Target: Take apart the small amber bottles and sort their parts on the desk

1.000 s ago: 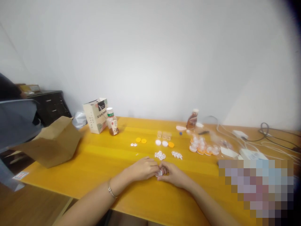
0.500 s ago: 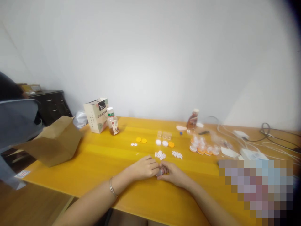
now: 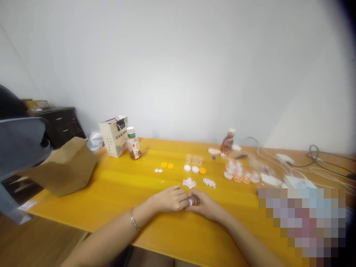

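My left hand (image 3: 172,199) and my right hand (image 3: 204,205) meet over the near part of the table, fingers closed on a small white piece (image 3: 190,202). Fingers hide most of that piece, so its full shape does not show. Just beyond my hands lie a heap of white openwork parts (image 3: 189,183) and a second group of white parts (image 3: 209,183). Farther back are two white discs (image 3: 195,170), an orange cap (image 3: 202,171) and several clear cups (image 3: 197,160). To their left, two yellow caps (image 3: 167,165) sit near two small white discs (image 3: 158,170).
On the right, a cluster of clear-domed pieces (image 3: 239,172) stands near a brown bottle (image 3: 228,141) and tangled cables (image 3: 317,157). A paper bag (image 3: 112,137), a drink bottle (image 3: 134,144) and an open cardboard box (image 3: 69,167) occupy the left side.
The small piece between my fingers has turned slightly, and more of its white part shows. Both hands stay in almost the same place.
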### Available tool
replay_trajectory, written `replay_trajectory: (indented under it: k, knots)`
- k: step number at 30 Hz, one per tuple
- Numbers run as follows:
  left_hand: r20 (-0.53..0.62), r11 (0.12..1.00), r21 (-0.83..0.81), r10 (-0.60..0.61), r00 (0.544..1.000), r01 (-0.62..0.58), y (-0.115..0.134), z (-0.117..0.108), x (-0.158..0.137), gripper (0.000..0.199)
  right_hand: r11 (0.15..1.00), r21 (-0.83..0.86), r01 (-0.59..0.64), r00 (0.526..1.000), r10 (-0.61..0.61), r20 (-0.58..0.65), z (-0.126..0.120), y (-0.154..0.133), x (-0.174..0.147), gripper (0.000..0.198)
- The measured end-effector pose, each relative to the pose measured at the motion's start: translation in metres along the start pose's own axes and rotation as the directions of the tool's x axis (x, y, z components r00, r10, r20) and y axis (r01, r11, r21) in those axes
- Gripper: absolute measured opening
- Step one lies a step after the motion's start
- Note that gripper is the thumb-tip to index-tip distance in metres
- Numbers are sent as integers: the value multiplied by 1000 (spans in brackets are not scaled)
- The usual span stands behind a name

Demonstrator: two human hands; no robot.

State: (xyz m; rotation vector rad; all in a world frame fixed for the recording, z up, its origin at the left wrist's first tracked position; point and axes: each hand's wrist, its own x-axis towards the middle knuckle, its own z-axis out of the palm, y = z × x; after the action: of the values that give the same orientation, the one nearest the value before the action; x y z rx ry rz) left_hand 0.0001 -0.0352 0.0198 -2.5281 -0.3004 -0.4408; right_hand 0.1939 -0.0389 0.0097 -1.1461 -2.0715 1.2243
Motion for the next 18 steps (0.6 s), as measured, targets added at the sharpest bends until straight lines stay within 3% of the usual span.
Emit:
replay_trajectory:
  k: [6,12,15,18]
  knots:
    - [1,1000,-29,-11,1000,11,0,4,0,17,1000,16,5,1000,-6,5,0,3,0,22]
    - [34,963,-227,-141,989,145,0,8,2,22,999,-29,17,1000,-17,-1,0,3,0,21]
    - [61,875,-416,-246,967,249,0,8,3,22,1000,-27,7,1000,-7,6,0,4,0,19]
    - [118,729,-581,-363,924,361,0,7,2,19,1000,-31,-1,1000,1,13,0,4,0,19]
